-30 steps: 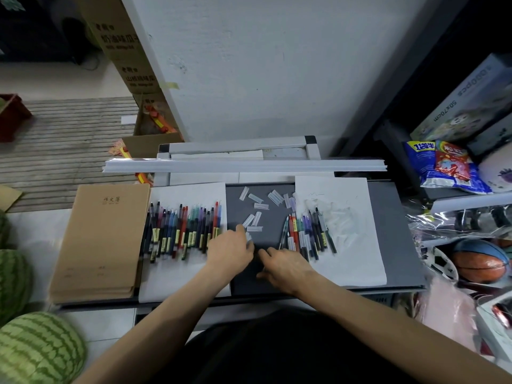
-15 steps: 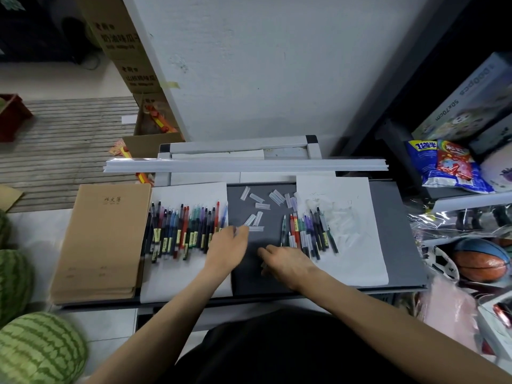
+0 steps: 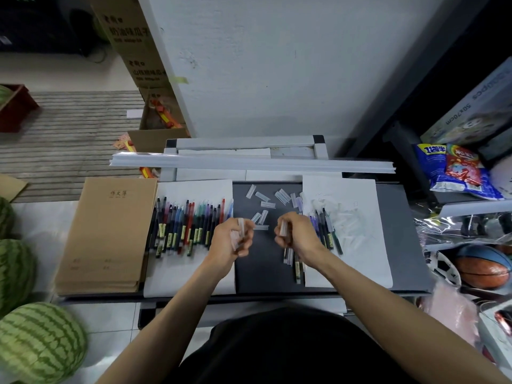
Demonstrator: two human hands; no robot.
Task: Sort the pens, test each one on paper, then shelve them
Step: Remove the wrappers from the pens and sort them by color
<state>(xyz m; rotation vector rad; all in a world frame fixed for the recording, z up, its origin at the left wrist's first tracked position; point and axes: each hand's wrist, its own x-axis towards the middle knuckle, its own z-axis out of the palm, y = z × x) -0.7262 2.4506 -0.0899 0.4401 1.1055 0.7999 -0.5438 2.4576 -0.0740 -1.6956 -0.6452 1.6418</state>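
Observation:
A row of several coloured pens point(image 3: 188, 225) lies on the left white sheet point(image 3: 194, 275). A smaller group of pens point(image 3: 328, 230) lies on the right white sheet point(image 3: 357, 261). Several clear pen caps point(image 3: 266, 200) are scattered on the dark grey tabletop point(image 3: 263, 270) between the sheets. My left hand point(image 3: 228, 242) is raised above the table, closed on a clear cap point(image 3: 240, 227). My right hand point(image 3: 300, 235) grips a bundle of pens point(image 3: 289, 257); their ends hang below my fist and a clear cap shows at its top.
A stack of brown notebooks point(image 3: 108, 234) lies left of the pens. A long white rail point(image 3: 249, 162) runs across the back of the table. Watermelons point(image 3: 38, 345) sit on the floor at left. Snack bags point(image 3: 454, 167) and a basketball point(image 3: 482, 270) fill the shelves at right.
Both hands have lifted off the tabletop. My right hand has gathered several pens from the right group, which is now smaller. My left hand has picked up a clear cap.

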